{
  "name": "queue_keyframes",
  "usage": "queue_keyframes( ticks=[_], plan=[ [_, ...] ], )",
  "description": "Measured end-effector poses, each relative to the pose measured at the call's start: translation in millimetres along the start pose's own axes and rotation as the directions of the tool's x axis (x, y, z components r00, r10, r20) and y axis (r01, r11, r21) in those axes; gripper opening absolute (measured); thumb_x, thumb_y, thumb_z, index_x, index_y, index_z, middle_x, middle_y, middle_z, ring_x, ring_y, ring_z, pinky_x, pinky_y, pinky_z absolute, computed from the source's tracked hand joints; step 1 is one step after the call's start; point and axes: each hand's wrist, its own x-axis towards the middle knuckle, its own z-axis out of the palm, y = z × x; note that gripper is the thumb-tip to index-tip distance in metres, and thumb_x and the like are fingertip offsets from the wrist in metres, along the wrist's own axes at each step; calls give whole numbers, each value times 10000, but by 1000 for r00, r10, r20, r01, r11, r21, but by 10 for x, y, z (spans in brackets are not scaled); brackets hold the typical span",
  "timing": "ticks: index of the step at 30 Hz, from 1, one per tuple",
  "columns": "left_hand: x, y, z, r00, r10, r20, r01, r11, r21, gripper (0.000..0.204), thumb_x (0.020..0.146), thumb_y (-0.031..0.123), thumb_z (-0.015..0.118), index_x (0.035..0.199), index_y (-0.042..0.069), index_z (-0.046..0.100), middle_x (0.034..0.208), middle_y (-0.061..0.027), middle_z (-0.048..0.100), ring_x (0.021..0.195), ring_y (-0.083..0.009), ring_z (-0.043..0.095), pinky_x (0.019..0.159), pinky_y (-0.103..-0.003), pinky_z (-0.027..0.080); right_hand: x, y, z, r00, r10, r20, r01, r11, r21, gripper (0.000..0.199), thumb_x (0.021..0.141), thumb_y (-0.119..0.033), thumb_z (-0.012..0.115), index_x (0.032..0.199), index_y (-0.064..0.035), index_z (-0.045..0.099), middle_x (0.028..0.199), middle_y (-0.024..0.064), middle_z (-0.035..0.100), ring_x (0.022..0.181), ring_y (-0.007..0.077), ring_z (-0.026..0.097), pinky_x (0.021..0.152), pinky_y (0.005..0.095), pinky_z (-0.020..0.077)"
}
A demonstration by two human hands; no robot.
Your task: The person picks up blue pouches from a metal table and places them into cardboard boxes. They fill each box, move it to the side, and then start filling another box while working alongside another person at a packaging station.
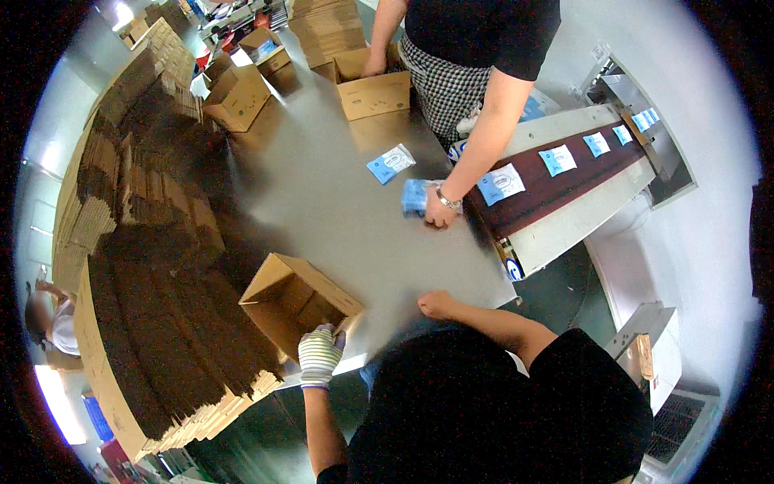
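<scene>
My left hand (pixel 321 355), in a striped knit glove, grips the near rim of an open, empty-looking cardboard box (pixel 334 292) at the table's near edge. Its fingertips are partly hidden at the rim. My bare right hand (pixel 436 305) is closed like a fist at the table's near edge, with nothing visible in it. Across from me, a co-worker's hand (pixel 439 211) holds blue-and-white packets (pixel 414 198), slightly blurred. Another packet (pixel 391 164) lies flat on the metal table (pixel 322 194). The co-worker's other hand (pixel 376 64) reaches into a cardboard box (pixel 375 95).
A dark red conveyor belt (pixel 528 202) at right carries several spaced packets (pixel 557 160) and ends beside the table. Tall stacks of flattened cardboard (pixel 185 323) line the left side. An open carton (pixel 238 98) stands at the far left, with another holding blue items (pixel 266 55) behind it.
</scene>
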Motion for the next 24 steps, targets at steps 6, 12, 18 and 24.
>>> queue_keyframes(
  ticks=[6,12,18,24],
  plan=[
    [12,17,-19,997,-44,67,42,999,26,319,755,334,593,841,28,622,791,-181,629,678,-331,610,638,-410,492,-56,-97,-163,998,-41,47,25,954,298,144,749,-225,572,816,-100,596,770,78,634,716,258,596,641,387,461],
    [-23,9,-26,997,-43,59,42,999,10,278,784,330,562,787,54,596,783,-142,626,670,-310,602,663,-404,465,-82,-921,-776,974,188,128,-202,456,867,100,841,-155,545,855,-56,554,804,40,577,710,147,524,660,303,431],
    [-7,28,-11,998,-39,54,38,999,17,279,784,324,572,822,51,613,780,-138,626,675,-315,599,656,-400,465,-517,-1816,-1936,980,-189,-58,-29,-428,903,132,937,-123,410,889,-68,520,697,-20,400,623,86,392,631,239,357],
    [-63,22,-38,999,-48,25,48,999,7,276,788,322,565,817,52,610,788,-141,625,668,-314,597,654,-400,466,-700,-2120,-2186,862,-444,-244,-91,-609,788,187,952,-202,396,870,-66,493,715,-25,350,632,75,364,606,239,345]
  ],
)
